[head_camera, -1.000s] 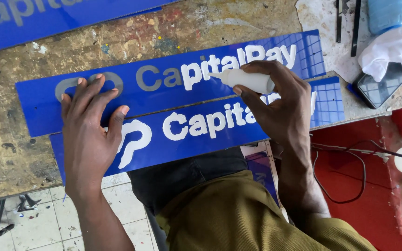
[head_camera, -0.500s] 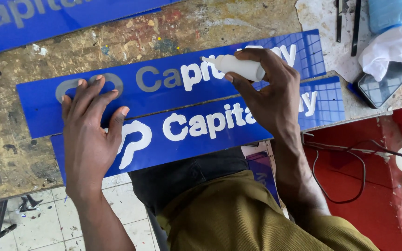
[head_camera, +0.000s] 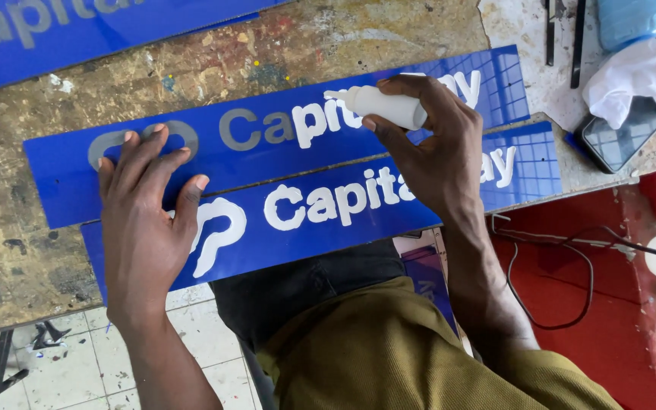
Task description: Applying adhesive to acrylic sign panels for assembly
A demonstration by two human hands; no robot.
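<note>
1. The left hand lay flat with fingers spread wide, pressing across two long glossy blue acrylic sign strips with white and grey cut-out lettering.
2. The right hand gripped a small white plastic squeeze bottle, nozzle pointing left over the upper strip's letters.
3. Both strips sat side by side on a worn, paint-stained wooden workbench.
4. A dark phone under a crumpled white tissue rested at the far right.

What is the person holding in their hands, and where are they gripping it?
The right hand holds a small white bottle around its body, nozzle pointing left. The left hand holds nothing; it lies flat on the blue sign strips.
</note>
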